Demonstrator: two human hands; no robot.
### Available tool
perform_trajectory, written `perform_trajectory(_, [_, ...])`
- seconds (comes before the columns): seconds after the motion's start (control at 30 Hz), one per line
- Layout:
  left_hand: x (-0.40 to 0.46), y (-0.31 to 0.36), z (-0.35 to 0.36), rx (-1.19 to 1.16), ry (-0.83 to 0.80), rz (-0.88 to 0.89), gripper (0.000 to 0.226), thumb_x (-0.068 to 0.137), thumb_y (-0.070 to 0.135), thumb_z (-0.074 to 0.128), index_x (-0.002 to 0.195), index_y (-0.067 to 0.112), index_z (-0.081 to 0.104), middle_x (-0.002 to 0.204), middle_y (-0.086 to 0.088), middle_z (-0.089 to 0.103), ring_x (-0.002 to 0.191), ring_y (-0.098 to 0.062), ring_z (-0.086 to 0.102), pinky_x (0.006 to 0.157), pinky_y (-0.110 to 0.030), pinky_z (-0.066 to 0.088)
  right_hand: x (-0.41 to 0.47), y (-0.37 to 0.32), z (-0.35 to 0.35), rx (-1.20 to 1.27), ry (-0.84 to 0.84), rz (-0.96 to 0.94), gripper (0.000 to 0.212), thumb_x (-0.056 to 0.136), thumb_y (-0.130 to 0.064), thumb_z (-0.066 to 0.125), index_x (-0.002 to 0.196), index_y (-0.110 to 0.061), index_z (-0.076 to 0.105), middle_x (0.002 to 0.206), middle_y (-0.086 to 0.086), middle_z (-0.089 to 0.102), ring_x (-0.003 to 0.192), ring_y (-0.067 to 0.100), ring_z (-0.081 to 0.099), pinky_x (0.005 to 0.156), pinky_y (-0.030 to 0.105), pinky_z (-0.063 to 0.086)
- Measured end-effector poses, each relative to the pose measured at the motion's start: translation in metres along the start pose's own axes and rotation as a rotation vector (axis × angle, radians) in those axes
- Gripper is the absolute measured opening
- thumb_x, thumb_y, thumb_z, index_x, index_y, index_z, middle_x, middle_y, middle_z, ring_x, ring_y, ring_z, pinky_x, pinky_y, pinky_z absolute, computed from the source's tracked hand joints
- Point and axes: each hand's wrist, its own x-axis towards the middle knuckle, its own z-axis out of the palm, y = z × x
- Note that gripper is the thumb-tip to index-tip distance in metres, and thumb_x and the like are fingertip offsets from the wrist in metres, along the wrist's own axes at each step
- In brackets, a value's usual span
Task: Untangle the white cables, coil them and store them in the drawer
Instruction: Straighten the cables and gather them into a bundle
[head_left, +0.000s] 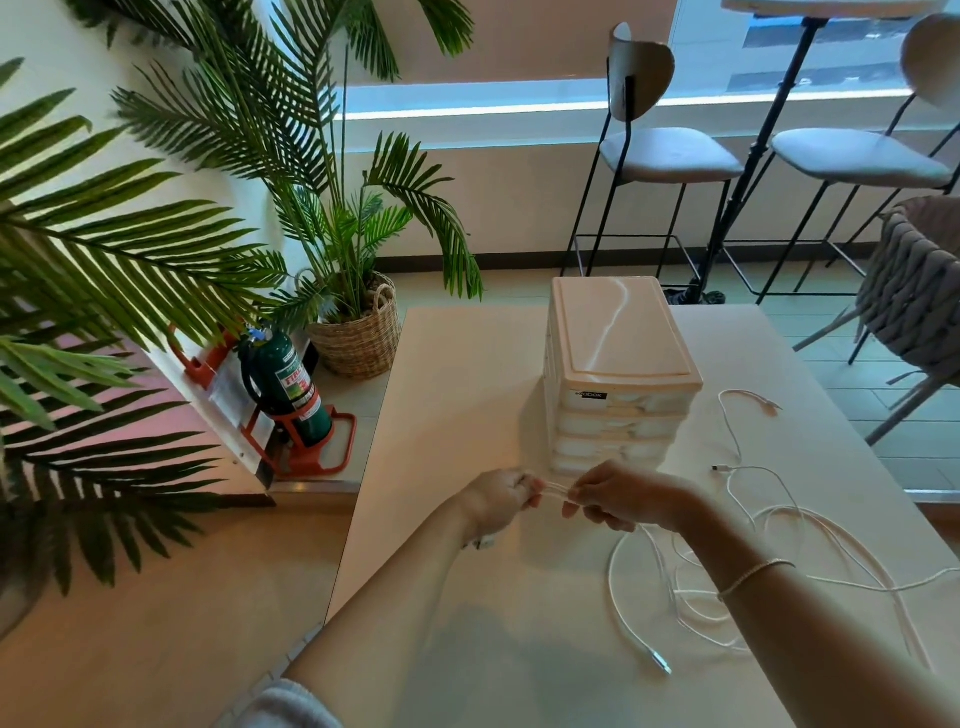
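A tangle of white cables (795, 561) lies on the beige table (467, 395), right of centre, with one plug end (661, 662) near the front. My left hand (498, 501) and my right hand (621, 496) each grip a short stretch of doubled cable (556, 488) held taut between them, just in front of the drawer unit. More cable hangs from my right hand down into the tangle. The white plastic drawer unit (618, 364) stands mid-table with all its drawers closed.
A separate thin white cable (735, 431) lies to the right of the drawer unit. Potted palms (358, 332) and a green fire extinguisher (285, 387) stand left of the table. Bar stools (670, 156) and a woven chair (914, 291) stand behind and to the right.
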Motion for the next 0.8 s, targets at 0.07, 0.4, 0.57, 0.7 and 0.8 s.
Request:
perform_trajectory(0.07, [-0.002,0.0,0.002,-0.011,-0.073,0.0,0.032,0.1,0.027,0.038,0.069,0.025,0.047,0.065,0.007,0.042,0.056,-0.006,0.035,0.05,-0.015,0.029,0.0,-0.002,-0.003,-0.146,0.038,-0.003,0.03,0.095,-0.018,0.047,0.069,-0.019,0.062,0.053,-0.004,0.046,0.041,0.007,0.035,0.044,0.019,0.027])
perform_trajectory(0.4, [0.006,0.0,-0.021,-0.007,-0.082,-0.037,0.033,0.099,0.027,0.04,0.068,0.024,0.052,0.066,0.005,0.042,0.059,-0.011,0.034,0.061,-0.025,0.031,0.002,-0.007,0.004,-0.228,0.142,-0.16,0.035,0.093,-0.022,0.048,0.06,-0.029,0.057,0.057,-0.008,0.047,0.054,0.007,0.042,0.057,0.022,0.034])
perform_trajectory(0.57, [0.009,-0.001,-0.014,-0.02,-0.069,-0.047,0.033,0.098,0.027,0.041,0.069,0.025,0.055,0.067,0.004,0.042,0.058,-0.011,0.034,0.058,-0.026,0.03,-0.003,-0.001,-0.001,-0.295,0.067,-0.16,0.032,0.094,-0.026,0.049,0.064,-0.032,0.057,0.055,-0.009,0.046,0.052,0.003,0.04,0.051,0.013,0.03])
perform_trajectory(0.7, [0.0,0.003,-0.004,-0.071,-0.276,-0.069,0.031,0.094,0.039,0.045,0.069,0.024,0.054,0.065,0.004,0.038,0.053,-0.009,0.032,0.05,-0.026,0.033,0.006,0.012,-0.006,-0.182,0.223,-0.168,0.028,0.092,-0.019,0.052,0.064,-0.019,0.058,0.058,-0.006,0.047,0.058,0.01,0.042,0.057,0.023,0.032])
perform_trajectory(0.8, [-0.004,0.005,0.005,-0.036,-0.338,-0.066,0.033,0.094,0.041,0.045,0.068,0.023,0.052,0.063,0.004,0.036,0.053,-0.01,0.031,0.043,-0.022,0.037,0.014,0.019,0.002,-0.199,0.311,-0.141,0.029,0.094,-0.022,0.05,0.067,-0.018,0.06,0.064,-0.001,0.051,0.063,0.012,0.043,0.059,0.026,0.032])
